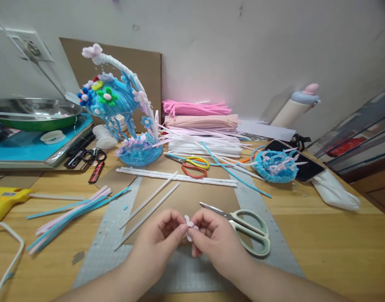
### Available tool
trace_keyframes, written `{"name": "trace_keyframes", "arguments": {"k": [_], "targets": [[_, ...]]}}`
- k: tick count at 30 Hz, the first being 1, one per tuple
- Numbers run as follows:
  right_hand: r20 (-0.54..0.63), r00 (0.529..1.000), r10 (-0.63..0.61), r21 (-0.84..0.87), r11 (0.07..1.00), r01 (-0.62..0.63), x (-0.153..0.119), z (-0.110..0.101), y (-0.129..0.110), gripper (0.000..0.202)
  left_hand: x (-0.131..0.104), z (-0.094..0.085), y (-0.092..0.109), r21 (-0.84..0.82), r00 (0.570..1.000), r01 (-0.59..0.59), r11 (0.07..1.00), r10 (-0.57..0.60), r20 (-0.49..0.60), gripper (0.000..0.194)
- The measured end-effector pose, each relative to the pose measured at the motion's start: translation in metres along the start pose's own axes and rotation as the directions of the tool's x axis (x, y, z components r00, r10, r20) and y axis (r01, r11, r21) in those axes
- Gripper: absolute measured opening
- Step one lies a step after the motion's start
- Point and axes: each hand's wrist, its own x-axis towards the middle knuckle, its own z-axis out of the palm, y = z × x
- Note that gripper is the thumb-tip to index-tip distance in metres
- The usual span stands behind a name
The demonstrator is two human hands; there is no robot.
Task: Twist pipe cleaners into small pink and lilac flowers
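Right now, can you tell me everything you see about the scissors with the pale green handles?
The scissors have two big loop handles, off-white and pale green, that look like plastic. A shiny, metal-looking blade points forward and left, over brown cardboard. The handles reach onto the gray mat. The right hand hides part of them, so I can't tell whether it touches them or whether the blades are fully closed.

Left hand (156,241) and right hand (219,239) pinch close together, fingers (171,215) curled.
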Motion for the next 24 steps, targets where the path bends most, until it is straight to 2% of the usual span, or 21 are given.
{"name": "trace_keyframes", "arguments": {"k": [5, 7, 11, 13, 14, 16, 18, 20, 24], "targets": [[-0.039, 0.998, -0.056, -0.068, 0.996, 0.053, 0.000, 0.002, 0.001, 0.011, -0.002, 0.003, -0.004, 0.123, 0.995, -0.087, 0.989, 0.093, -0.044, 0.013], [-0.023, 0.995, -0.102, -0.057, 0.993, 0.101, -0.001, 0.001, 0.001, 0.011, -0.002, 0.004, -0.004, 0.096, 0.994, -0.097, 0.991, 0.102, -0.047, 0.010], [0.063, 0.986, -0.155, 0.207, 0.968, 0.139, 0.000, -0.005, 0.003, 0.018, 0.002, 0.002, 0.000, -0.159, 0.999, 0.032, 0.987, -0.035, -0.018, 0.019], [0.048, 0.983, -0.175, 0.246, 0.956, 0.158, 0.001, -0.009, 0.005, 0.017, 0.004, -0.001, 0.003, -0.213, 0.994, 0.105, 0.971, -0.112, -0.018, 0.024], [0.016, 0.979, -0.204, 0.191, 0.962, 0.197, 0.002, -0.012, 0.005, 0.016, 0.004, -0.002, 0.004, -0.226, 0.990, 0.133, 0.965, -0.142, -0.022, 0.026], [-0.040, 0.946, -0.322, -0.040, 0.947, 0.320, 0.002, -0.016, 0.004, 0.016, 0.005, -0.005, 0.007, -0.262, 0.983, 0.177, 0.949, -0.185, -0.005, 0.026], [0.011, 0.886, -0.464, -0.268, 0.852, 0.450, 0.002, -0.019, 0.002, 0.018, 0.004, -0.006, 0.008, -0.307, 0.978, 0.207, 0.929, -0.204, 0.042, 0.026], [0.105, 0.853, -0.511, -0.363, 0.779, 0.511, 0.001, -0.021, 0.001, 0.015, 0.002, -0.006, 0.008, -0.329, 0.974, 0.227, 0.917, -0.211, 0.086, 0.024], [0.135, 0.895, -0.426, -0.400, 0.803, 0.442, -0.001, -0.020, 0.001, 0.006, 0.002, -0.006, 0.007, -0.331, 0.972, 0.234, 0.914, -0.212, 0.103, 0.023]]}}
